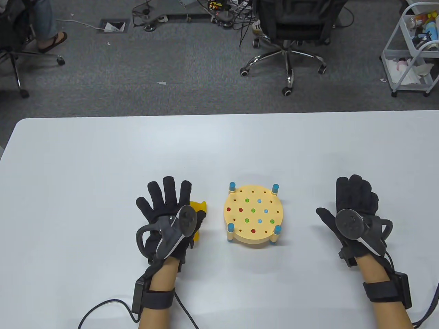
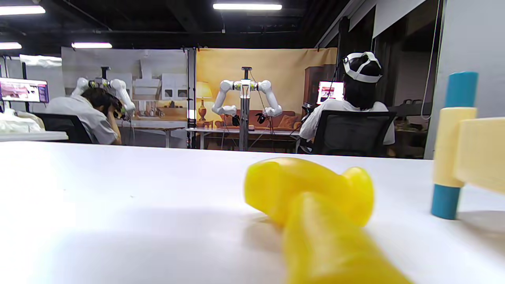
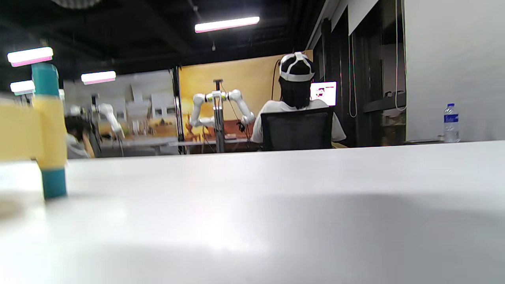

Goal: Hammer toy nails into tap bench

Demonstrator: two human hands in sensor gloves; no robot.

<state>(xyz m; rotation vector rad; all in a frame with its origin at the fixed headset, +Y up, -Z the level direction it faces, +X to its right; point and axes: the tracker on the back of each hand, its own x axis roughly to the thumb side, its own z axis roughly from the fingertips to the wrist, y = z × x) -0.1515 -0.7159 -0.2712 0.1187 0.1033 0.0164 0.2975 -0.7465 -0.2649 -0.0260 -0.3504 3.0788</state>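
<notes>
A round cream tap bench (image 1: 253,215) on blue legs stands at the table's middle, with red, green and blue nail heads sitting in its top. Its blue leg (image 2: 453,146) shows at the right of the left wrist view, and a leg (image 3: 49,130) at the left of the right wrist view. A yellow toy hammer (image 1: 199,209) lies on the table left of the bench, partly under my left hand (image 1: 168,209); its head (image 2: 307,189) fills the left wrist view. My left hand lies flat with fingers spread. My right hand (image 1: 353,205) rests flat to the right of the bench, holding nothing.
The white table (image 1: 85,164) ends at its far edge against grey carpet. An office chair (image 1: 291,31) and a white cart (image 1: 411,51) stand beyond it. People sit at desks in the background of both wrist views.
</notes>
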